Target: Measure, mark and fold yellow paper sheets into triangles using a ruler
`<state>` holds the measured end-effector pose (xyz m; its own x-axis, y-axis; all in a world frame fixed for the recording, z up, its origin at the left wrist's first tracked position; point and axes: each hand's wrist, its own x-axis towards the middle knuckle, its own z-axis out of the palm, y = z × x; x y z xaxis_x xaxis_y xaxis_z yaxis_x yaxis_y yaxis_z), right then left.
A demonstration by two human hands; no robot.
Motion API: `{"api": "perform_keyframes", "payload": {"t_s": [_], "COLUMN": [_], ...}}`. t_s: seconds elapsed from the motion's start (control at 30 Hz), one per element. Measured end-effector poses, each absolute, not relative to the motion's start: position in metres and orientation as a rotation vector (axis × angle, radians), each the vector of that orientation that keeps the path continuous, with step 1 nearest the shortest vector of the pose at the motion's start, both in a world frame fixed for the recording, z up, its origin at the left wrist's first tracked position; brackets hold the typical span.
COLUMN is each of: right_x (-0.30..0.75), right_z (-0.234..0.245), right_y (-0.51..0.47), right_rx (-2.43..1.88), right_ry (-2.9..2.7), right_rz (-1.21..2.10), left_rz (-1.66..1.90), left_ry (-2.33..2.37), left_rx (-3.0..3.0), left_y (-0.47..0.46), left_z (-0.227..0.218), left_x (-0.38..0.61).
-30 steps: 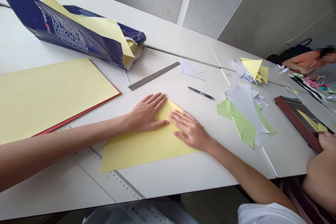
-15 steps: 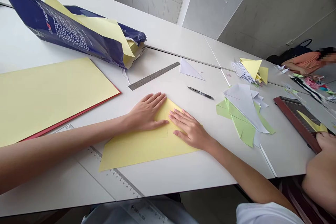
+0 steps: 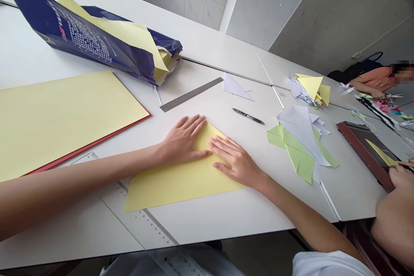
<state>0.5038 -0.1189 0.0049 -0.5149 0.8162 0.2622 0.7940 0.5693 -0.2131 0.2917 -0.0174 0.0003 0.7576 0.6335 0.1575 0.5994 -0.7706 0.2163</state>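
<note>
A folded pale yellow sheet [image 3: 174,183] lies on the white table [image 3: 246,211] in front of me. My left hand [image 3: 184,140] rests flat on its upper left part, fingers stretched out and open. My right hand [image 3: 234,160] lies flat on the sheet beside it, fingers spread toward the left hand; the two nearly touch at the thumb and fingertips. Neither hand holds anything; both press on the paper.
A large yellow sheet on a red one [image 3: 64,116] lies left, a blue paper pack [image 3: 87,39] behind it. A steel ruler [image 3: 191,94], a pen [image 3: 248,116], a clear ruler [image 3: 152,224], green and white offcuts [image 3: 300,142] and a paper cutter [image 3: 365,148] with another person's hand [image 3: 401,179] surround me.
Almost nothing moved: both hands stay flat on the yellow sheet. The view shifted slightly, and the other person's hand at the cutter slid a little right.
</note>
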Motion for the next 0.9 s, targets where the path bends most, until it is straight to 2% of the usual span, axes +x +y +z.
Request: {"api": "perform_keyframes", "payload": {"t_s": [0.17,0.37,0.9], "right_x": [0.489,0.463,0.433], "right_z": [0.020,0.022,0.039], "right_y": [-0.109,-0.075,-0.062], "right_rx": [-1.437,-1.862,-2.103], "right_ry": [-2.363,-2.335,-2.479], "right_rz": [0.133,-0.172,-0.346], "left_rz": [0.360,0.391,0.418], "left_ry": [0.977,0.985,0.948], "left_rx": [2.805,2.810,2.881], "left_y": [-0.019,-0.017,-0.009], "left_z": [0.000,0.000,-0.004], "left_x": [0.291,0.292,0.296]}}
